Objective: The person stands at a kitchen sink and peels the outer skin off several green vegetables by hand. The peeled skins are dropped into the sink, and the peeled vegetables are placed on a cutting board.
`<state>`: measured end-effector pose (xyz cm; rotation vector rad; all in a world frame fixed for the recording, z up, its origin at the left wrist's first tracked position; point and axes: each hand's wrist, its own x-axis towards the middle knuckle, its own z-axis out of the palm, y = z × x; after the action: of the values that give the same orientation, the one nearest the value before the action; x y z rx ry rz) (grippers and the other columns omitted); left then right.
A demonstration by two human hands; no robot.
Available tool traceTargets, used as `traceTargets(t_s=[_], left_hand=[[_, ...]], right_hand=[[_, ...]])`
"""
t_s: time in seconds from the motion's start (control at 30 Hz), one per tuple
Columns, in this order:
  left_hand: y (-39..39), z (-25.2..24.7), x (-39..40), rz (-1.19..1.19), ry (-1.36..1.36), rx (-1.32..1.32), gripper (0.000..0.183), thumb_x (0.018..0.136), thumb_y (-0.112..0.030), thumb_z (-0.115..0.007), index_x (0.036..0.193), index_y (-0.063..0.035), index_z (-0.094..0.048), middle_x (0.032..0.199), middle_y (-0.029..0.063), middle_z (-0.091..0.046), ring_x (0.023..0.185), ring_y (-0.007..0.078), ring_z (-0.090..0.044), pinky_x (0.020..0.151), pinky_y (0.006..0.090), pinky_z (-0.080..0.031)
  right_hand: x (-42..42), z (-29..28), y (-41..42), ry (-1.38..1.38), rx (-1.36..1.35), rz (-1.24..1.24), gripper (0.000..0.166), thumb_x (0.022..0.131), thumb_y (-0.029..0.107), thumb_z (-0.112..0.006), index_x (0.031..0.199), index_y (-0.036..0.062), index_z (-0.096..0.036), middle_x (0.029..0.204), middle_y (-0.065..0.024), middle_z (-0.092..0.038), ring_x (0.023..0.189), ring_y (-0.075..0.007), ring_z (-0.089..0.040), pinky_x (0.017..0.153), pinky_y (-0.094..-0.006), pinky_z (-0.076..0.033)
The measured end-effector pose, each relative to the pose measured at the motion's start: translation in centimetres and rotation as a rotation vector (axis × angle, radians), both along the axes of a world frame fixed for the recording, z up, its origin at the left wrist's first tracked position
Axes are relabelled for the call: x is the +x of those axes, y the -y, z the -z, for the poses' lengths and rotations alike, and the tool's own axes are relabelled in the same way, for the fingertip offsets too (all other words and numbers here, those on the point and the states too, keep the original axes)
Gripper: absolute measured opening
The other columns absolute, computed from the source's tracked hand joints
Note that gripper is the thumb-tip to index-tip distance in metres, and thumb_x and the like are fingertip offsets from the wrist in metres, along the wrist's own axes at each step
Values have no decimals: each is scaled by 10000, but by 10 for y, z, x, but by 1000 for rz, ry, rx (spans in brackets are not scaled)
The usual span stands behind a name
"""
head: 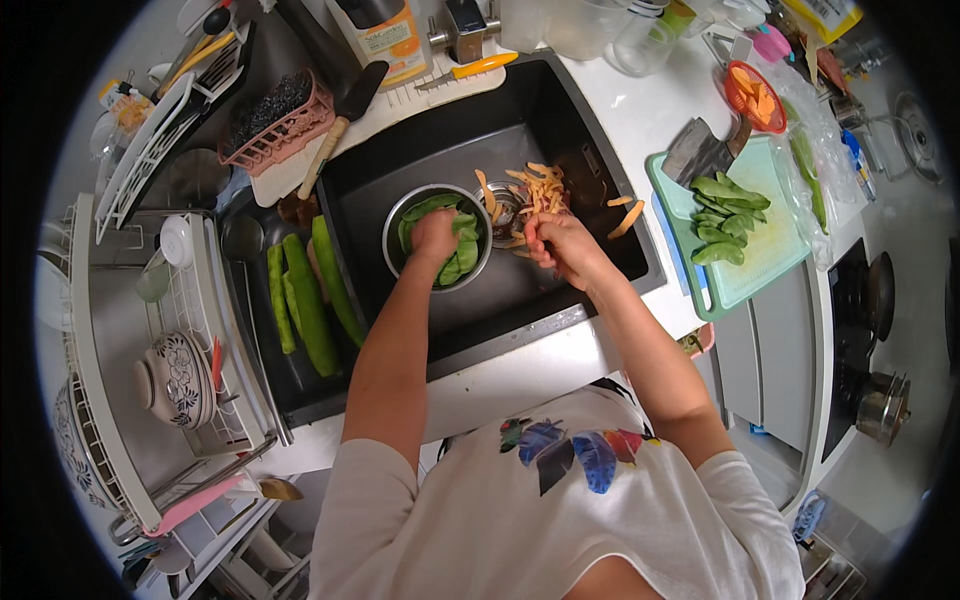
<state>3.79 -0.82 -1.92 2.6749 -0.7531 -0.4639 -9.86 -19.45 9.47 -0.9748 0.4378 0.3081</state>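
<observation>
My left hand [435,234] reaches into a round metal bowl [388,244] in the black sink [457,161]. Its fingers are among flat green bean pods [466,259] and mostly hidden, so what they grip does not show. To the right of the bowl, my right hand [566,249] is raised over the sink with its fingers curled in; nothing shows between them. Just beyond it, orange vegetable peelings [541,187] are heaped beside and partly over the drain strainer [514,199]. A few more peelings [626,219] cling near the sink's right wall.
Long green gourds [304,307] lie in the left basin. At right, a green cutting board [776,262] bears more pods [727,217] and a cleaver [694,150]. A yellow-handled knife [484,65] rests behind the sink. A red basket [781,112] holds orange slices.
</observation>
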Motion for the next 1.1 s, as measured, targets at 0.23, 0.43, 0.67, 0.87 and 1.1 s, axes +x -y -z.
traceTargets(t_s=[0.23, 0.43, 0.67, 0.87, 1.1], left_hand=[[7, -65, -17, -20, 22, -227, 313, 672, -179, -706, 968, -119, -623, 860, 140, -623, 811, 316, -590, 687, 382, -469], [3, -99, -32, 5, 114, -307, 271, 649, -148, -705, 904, -107, -623, 825, 129, -619, 783, 315, -587, 655, 378, -467], [6, -112, -33, -2, 220, -341, 243, 637, -96, -690, 869, -102, -621, 857, 97, -618, 794, 304, -584, 671, 359, -463], [8, -124, -35, -4, 287, -467, 232, 620, -53, -664, 845, -90, -618, 839, 91, -614, 773, 309, -581, 665, 366, -461], [18, -131, -46, 5, 396, -527, 218, 606, -10, -621, 810, -83, -602, 796, 85, -596, 766, 297, -573, 649, 365, -455]], right_hand=[[7, 36, -6, 297, -919, -12, 136, 797, 103, -502, 828, 35, -616, 624, -52, -578, 552, -148, -544, 518, -293, -419], [22, 25, -30, 321, -1398, -94, 134, 745, 205, -625, 848, 124, -652, 687, -119, -621, 655, -281, -598, 597, -368, -473], [38, 19, -34, 547, -1762, -54, 86, 751, 102, -542, 698, 37, -561, 673, -144, -597, 613, -324, -593, 541, -408, -475], [44, 1, -35, 610, -1817, -11, 77, 719, 64, -548, 687, 2, -516, 618, -161, -574, 581, -307, -598, 518, -386, -484], [42, 1, -27, 593, -1728, 65, 123, 694, 76, -587, 715, -8, -500, 609, -173, -566, 556, -331, -584, 517, -392, -478]])
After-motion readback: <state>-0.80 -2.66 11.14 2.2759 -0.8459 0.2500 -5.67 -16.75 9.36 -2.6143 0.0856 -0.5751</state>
